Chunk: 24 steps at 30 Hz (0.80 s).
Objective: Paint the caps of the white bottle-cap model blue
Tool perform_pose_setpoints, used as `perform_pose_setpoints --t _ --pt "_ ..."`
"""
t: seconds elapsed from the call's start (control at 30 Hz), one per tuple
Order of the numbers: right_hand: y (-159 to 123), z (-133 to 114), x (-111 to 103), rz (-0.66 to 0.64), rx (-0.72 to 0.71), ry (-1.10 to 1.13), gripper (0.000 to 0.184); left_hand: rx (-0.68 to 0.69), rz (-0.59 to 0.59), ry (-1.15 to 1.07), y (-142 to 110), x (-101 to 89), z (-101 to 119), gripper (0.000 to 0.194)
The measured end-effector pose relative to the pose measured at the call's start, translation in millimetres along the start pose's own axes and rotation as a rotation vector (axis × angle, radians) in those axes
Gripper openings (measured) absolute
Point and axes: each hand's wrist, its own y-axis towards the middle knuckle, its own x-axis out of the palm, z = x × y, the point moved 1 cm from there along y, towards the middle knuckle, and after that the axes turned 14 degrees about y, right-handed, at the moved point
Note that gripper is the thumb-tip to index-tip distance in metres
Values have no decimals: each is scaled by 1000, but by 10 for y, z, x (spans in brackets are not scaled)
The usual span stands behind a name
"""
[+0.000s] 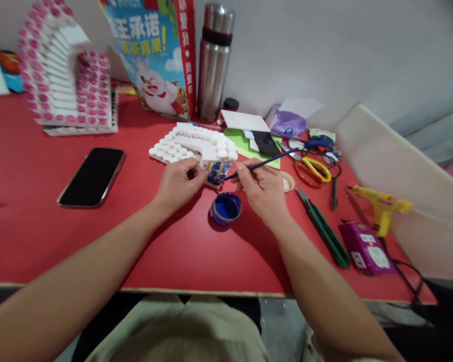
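A white craft model [177, 143], covered in rounded white pieces, lies on the table in front of me. My left hand [181, 183] is closed on its near edge, thumb and fingers pinched together. Beside those fingers, one end panel [216, 173] carries rounded pieces painted dark blue. Between the fingers of my right hand [264, 193] is a thin dark blue paintbrush [275, 159], its tip at the blue panel. Just below stands an uncapped pot of blue paint [213, 215]. A pale round lid-like piece [289, 182] is partly hidden behind my right hand.
A phone [92, 177] lies left; a pink-and-white model [41, 88] stands behind it. At the back are a printed package [154, 75] and steel flask [212, 75]. Rightward lie scissors [317, 168], a green utility knife [326, 234], a yellow glue gun [382, 207] and a purple power socket [351, 236].
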Motion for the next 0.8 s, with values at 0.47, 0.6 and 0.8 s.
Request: perform_pose_setpoints --t 0.47,0.6,0.8 --pt "59 27 -138 194 13 58 31 9 6 3 -12 4 -42 30" --pt "32 35 -87 136 45 12 28 22 7 11 -2 6 -43 29" --pt "38 27 -118 137 55 13 29 23 8 11 -7 4 -30 30"
